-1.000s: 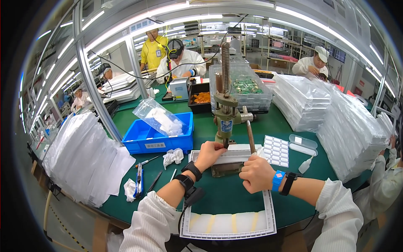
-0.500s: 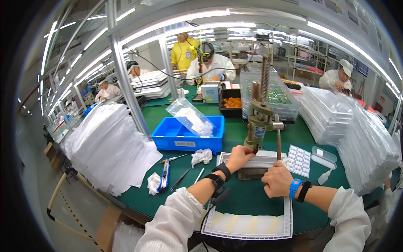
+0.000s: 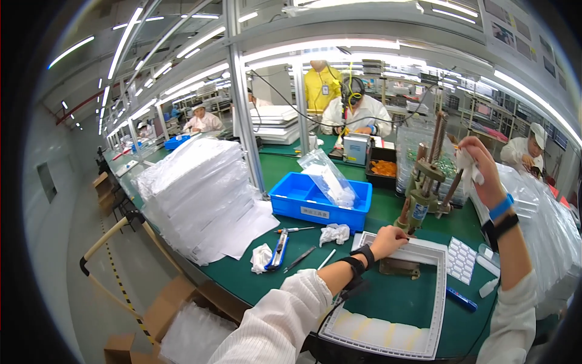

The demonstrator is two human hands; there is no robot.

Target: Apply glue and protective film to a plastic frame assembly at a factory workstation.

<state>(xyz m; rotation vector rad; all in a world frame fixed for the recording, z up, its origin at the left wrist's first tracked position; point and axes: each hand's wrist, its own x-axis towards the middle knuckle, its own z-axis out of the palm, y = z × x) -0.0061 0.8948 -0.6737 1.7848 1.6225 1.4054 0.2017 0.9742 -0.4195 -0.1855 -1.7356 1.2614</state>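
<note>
White frame (image 3: 437, 303) lies right of centre, low in the picture, its far edge beneath the green press (image 3: 424, 197); the left hand (image 3: 388, 242) sits at that edge, fingers narrow, whether pinching anything I cannot tell; the right hand (image 3: 483, 170), centre right, holds white wrapping (image 3: 469, 168) at the high lever's (image 3: 453, 187) end; this looks like lining-up; pressing would call for a steady edge, fingertips clear.

The left fingers (image 3: 396, 235) touch a white frame (image 3: 439, 291); the right fingers (image 3: 472, 144) meet the raised press lever (image 3: 451, 191).
</note>
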